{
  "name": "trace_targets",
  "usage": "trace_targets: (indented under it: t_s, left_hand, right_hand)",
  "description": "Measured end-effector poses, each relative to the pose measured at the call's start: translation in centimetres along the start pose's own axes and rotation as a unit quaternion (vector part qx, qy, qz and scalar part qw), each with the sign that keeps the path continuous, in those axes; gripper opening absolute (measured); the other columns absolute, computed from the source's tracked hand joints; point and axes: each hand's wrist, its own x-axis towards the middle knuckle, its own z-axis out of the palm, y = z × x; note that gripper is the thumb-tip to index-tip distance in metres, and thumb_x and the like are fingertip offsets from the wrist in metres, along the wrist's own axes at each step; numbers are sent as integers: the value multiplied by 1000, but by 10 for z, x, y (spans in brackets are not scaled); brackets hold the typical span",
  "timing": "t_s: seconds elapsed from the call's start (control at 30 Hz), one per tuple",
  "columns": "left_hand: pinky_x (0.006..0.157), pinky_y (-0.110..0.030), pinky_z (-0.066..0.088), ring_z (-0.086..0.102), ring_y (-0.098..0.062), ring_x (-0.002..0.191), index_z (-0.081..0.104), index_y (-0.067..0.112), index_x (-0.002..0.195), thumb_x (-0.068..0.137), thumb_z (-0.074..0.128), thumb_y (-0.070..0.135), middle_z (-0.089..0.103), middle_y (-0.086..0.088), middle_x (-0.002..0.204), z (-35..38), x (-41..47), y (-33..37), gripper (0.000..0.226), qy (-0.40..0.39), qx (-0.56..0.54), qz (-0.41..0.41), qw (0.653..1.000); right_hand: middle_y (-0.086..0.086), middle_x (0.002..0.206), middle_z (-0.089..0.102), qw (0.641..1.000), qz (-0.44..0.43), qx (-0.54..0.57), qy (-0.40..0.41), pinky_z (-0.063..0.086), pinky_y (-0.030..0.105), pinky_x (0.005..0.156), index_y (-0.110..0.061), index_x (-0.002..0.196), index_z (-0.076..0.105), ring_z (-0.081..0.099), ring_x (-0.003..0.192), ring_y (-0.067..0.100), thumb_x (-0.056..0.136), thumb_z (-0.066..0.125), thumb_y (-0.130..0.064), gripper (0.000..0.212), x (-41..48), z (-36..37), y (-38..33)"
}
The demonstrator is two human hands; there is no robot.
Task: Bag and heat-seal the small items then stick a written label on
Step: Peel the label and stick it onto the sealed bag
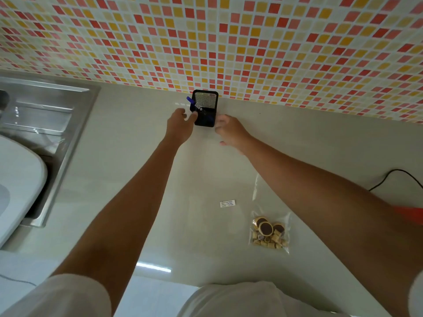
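A clear plastic bag (270,232) holding several small round biscuits lies on the white counter (128,138) at the lower right. A small white written label (227,203) lies on the counter just left of the bag. At the back, against the tiled wall, stands a black mesh pen holder (205,110). My left hand (180,124) is at the holder's left side, fingers pinched on a blue-capped pen (193,105) that leans out of it. My right hand (231,131) hovers at the holder's right side, fingers loosely curled, holding nothing.
A steel sink (43,124) fills the left, with a white rounded object (16,179) over its near part. A black cable (396,177) and something orange (409,213) show at the right edge, partly behind my right forearm. A mosaic tile wall (229,42) backs the counter.
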Motion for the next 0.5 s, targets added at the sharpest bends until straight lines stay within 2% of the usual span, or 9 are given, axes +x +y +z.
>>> trace_targets:
  t_s: [0.03,0.1,0.2,0.27,0.33,0.43,0.5]
  left_hand:
    - [100,-32,39,51,-26,126,43,3,139,96,54,41,55,-14,137,1,-9,-4,59,7,5,-8,1000]
    - [99,-32,41,56,-26,120,46,5,136,93,60,39,58,-14,131,4,-32,-16,56,20,15,-10,1000]
    - [87,-31,50,65,-23,94,62,11,117,89,67,32,68,-9,107,16,-77,-38,35,-9,16,60,998]
    - [81,-34,54,66,-21,82,70,12,105,86,71,24,69,-8,98,29,-109,-53,23,-63,36,120,990]
    - [79,-36,54,66,-21,78,72,13,101,83,74,20,70,-7,98,45,-137,-68,19,-106,56,146,982]
    - [83,-34,53,65,-23,89,71,16,108,80,75,22,68,-4,104,69,-167,-82,28,-138,88,150,975]
    - [84,-30,51,63,-22,95,70,17,110,80,75,23,67,-2,106,80,-180,-88,31,-139,105,160,972]
  right_hand:
    - [9,130,59,1000,-6,-7,9,57,44,82,-10,137,53,58,100,23,94,52,-5,43,-6,1,7]
    - [9,113,66,1000,3,2,13,56,35,63,-11,120,65,62,83,18,91,54,-6,32,-23,3,26]
    - [9,89,71,1000,5,-22,11,46,22,52,-18,92,70,64,65,15,90,55,-9,18,-58,7,61]
    - [12,88,74,998,-12,-57,22,45,18,52,-15,88,71,66,63,16,92,58,-11,14,-83,7,84]
    - [12,87,75,998,-21,-53,32,44,13,52,-9,94,73,65,62,16,92,61,-10,12,-105,7,104]
    - [4,86,74,997,-11,-46,62,49,17,61,-12,98,74,66,66,13,92,63,-12,13,-131,8,128]
    - [-6,87,72,994,-8,-61,85,47,11,70,-16,99,73,66,75,7,91,63,-11,14,-143,11,140]
